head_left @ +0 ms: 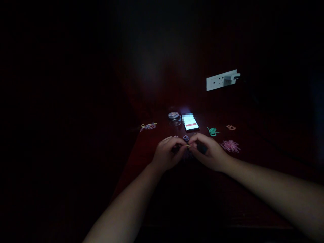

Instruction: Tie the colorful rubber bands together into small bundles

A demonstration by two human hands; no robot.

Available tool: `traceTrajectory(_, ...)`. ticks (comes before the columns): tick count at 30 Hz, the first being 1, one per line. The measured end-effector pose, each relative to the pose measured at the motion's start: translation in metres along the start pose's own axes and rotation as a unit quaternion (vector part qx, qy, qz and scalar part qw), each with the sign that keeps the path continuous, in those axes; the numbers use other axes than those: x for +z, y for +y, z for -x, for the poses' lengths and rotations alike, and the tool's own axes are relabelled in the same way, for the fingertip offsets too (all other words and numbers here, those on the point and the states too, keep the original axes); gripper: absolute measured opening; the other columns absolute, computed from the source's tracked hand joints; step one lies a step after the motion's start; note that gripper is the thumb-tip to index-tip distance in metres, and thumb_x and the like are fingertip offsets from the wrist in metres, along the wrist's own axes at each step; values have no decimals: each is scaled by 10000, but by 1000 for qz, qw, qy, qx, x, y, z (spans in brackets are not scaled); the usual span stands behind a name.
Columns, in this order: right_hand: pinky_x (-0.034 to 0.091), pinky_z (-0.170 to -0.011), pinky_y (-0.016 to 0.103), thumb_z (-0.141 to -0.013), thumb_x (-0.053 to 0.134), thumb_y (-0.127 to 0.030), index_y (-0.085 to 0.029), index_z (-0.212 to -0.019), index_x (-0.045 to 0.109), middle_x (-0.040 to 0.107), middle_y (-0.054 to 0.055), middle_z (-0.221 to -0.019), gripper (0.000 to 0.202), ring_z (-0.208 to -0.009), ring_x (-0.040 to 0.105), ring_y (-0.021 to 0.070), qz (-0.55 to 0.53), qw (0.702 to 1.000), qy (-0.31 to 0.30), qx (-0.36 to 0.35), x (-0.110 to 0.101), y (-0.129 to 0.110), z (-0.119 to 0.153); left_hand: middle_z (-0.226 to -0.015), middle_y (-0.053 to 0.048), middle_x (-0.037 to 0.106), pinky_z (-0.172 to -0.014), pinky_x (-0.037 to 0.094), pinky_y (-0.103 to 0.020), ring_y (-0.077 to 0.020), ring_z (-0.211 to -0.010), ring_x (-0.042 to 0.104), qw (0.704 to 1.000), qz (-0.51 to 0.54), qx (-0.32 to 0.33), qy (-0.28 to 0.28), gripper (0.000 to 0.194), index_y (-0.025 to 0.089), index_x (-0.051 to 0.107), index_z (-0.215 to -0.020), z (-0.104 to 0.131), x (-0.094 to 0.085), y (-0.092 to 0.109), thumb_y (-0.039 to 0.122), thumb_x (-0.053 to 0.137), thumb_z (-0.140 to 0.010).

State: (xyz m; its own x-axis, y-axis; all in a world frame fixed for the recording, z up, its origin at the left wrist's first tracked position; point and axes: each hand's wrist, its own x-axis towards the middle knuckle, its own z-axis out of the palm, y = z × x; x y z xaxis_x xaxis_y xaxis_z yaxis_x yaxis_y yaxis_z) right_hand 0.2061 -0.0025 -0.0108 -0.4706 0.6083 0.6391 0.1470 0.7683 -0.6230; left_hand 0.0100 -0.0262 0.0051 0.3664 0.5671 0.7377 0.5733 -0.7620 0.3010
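Observation:
My left hand [170,151] and my right hand [206,150] meet above the dark red table, thumb and fingers pinched. Between the fingertips is a small yellowish band [187,146], apparently a rubber band, gripped from both sides. Just beyond the fingers lies a small purple band [186,138]. Under the hands, a dim purplish pile [187,155] is partly hidden. Right of my right hand is a heap of pink bands [231,146], with green bands [213,131] and orange bands [231,127] farther back.
A lidded clear jar [174,118] stands behind the hands, beside a phone [191,123] with a lit screen. Mixed bands with some yellow ones [148,126] lie near the table's left edge. A wall socket [220,81] holds a plug at back right. The surroundings are very dark.

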Motion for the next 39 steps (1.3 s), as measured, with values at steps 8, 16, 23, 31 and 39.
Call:
traceTrajectory(8, 427, -614, 292, -893, 532, -196, -201, -847, 561, 535, -3, -722, 55, -660, 508, 144, 15, 1000, 6, -23, 0, 0, -2, -756, -10, 666, -637, 478, -249, -120, -667, 599, 1000, -10, 5, 16, 91, 189, 624, -845, 0, 0, 0, 274, 637, -872)
traceTrajectory(16, 420, -599, 274, -882, 553, -194, -203, -844, 557, 520, -17, -709, 39, -636, 497, 132, 11, 1000, 8, -18, 1, 0, -2, -872, -42, 705, -712, 505, -298, -156, -775, 634, 1000, 8, 24, 7, 102, 188, 638, -954, -1, 0, -2, 239, 645, -866)
traceTrajectory(23, 414, -595, 271, -877, 566, -191, -202, -821, 537, 512, -18, -697, 64, -625, 486, 130, 11, 1000, 17, -15, 2, 0, -2, -874, -37, 700, -751, 500, -315, -164, -814, 629, 999, 19, 31, -4, 98, 190, 642, -967, -2, -1, -2, 203, 629, -870)
traceTrajectory(31, 411, -582, 263, -879, 555, -181, -204, -865, 543, 505, -21, -692, 29, -624, 485, 134, 5, 1000, 12, -13, 0, -2, -1, -865, -27, 695, -746, 482, -298, -152, -797, 617, 1000, 18, 15, -4, 54, 189, 631, -921, -1, -1, -1, 192, 635, -867)
traceTrajectory(39, 428, -622, 280, -899, 529, -178, -199, -887, 553, 533, 0, -739, 34, -668, 504, 145, 8, 1000, -1, -16, 1, 0, -1, -812, -24, 678, -699, 476, -276, -147, -748, 609, 1000, 4, 8, -4, 49, 189, 633, -892, -1, -1, 0, 235, 630, -874)
